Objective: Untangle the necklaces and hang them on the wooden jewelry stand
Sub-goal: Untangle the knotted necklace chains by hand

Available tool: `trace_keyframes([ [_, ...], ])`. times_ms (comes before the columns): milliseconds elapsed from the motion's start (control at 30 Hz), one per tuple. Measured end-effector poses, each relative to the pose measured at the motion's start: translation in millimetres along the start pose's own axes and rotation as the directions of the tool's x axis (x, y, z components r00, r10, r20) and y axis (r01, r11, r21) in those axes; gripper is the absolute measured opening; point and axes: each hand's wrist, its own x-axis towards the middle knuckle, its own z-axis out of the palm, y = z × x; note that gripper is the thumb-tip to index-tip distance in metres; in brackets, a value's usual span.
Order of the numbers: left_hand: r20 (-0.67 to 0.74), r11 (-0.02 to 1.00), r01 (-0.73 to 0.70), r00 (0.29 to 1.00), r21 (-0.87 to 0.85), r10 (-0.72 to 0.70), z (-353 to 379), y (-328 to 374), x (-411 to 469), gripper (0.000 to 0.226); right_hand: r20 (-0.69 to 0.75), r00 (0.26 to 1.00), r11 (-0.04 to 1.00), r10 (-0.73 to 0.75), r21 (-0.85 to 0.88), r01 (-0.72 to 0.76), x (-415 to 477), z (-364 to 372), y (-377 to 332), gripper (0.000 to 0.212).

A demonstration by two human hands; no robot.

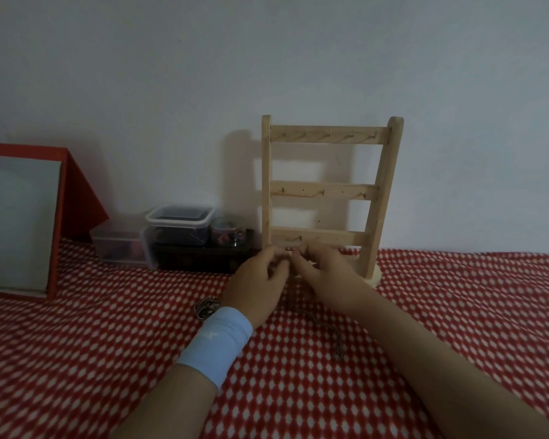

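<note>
Necklace point(336, 353) between both hands point(257, 282) point(325, 274), before stand point(324, 191)

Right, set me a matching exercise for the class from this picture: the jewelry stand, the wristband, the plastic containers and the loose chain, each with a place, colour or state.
Things: 1 wooden jewelry stand; 2 wristband; 3 plastic containers; 4 loose chain.
Descriptions: A light blue; B stacked, left of the stand; C standing upright; D heaped beside the wristband.
Pairs: 1-C; 2-A; 3-B; 4-D.
</note>
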Motion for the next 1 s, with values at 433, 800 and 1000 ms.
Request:
trace_keyframes([
  [433, -0.204, 0.977, -0.162, 0.961, 0.142, 0.189, -13, 0, -2, 0.017, 0.166, 0.986, 0.912, 0.022, -0.407, 0.048, 4, -13, -16, 0.017],
  [800, -0.209, 0.981, -0.114, 0.975, -0.154, 0.081, -5, 0, 3, 0.015, -0.040, 0.992, 0.990, 0.124, 0.076, -0.120, 3, -22, -23, 0.010],
  [1000, -0.183, 0.963, -0.099, 0.982, -0.252, 0.053, -4, -1, 4, 0.016, -0.022, 0.983, 0.966, 0.185, 0.188, -0.178, 4, -20, -21, 0.014],
])
